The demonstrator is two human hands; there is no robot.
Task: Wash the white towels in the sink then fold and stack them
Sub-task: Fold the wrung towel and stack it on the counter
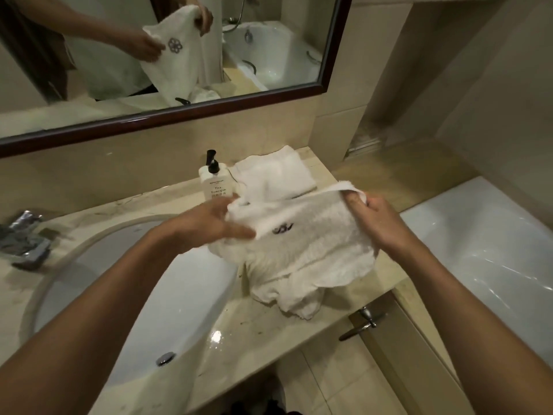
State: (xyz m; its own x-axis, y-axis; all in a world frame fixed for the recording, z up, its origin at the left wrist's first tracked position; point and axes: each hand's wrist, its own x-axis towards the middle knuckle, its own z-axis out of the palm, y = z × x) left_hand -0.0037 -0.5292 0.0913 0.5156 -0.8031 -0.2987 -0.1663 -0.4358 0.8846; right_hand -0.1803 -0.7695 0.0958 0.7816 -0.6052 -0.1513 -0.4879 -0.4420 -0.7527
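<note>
Over the bench (269,330), right of the sink (125,295): both hands hold one white towel (314,244) up by its top edge.
Left hand (209,226): fingers (239,233) lie fairly straight along the towel's left edge, thumb at the top corner; whether it pinches the cloth I cannot tell. Right hand (377,223): fingers curled, pinching the right top corner with the thumb (354,203). Dark logo (282,228) sits between the two sets of fingers; the towel's lower part drapes below them onto a crumpled towel (287,295) on the bench. Beyond the fingers: folded towel (278,175), with a soap bottle (216,184) just left of it. Mirror (179,70) above. Bathtub (484,256) right of the right hand.
</note>
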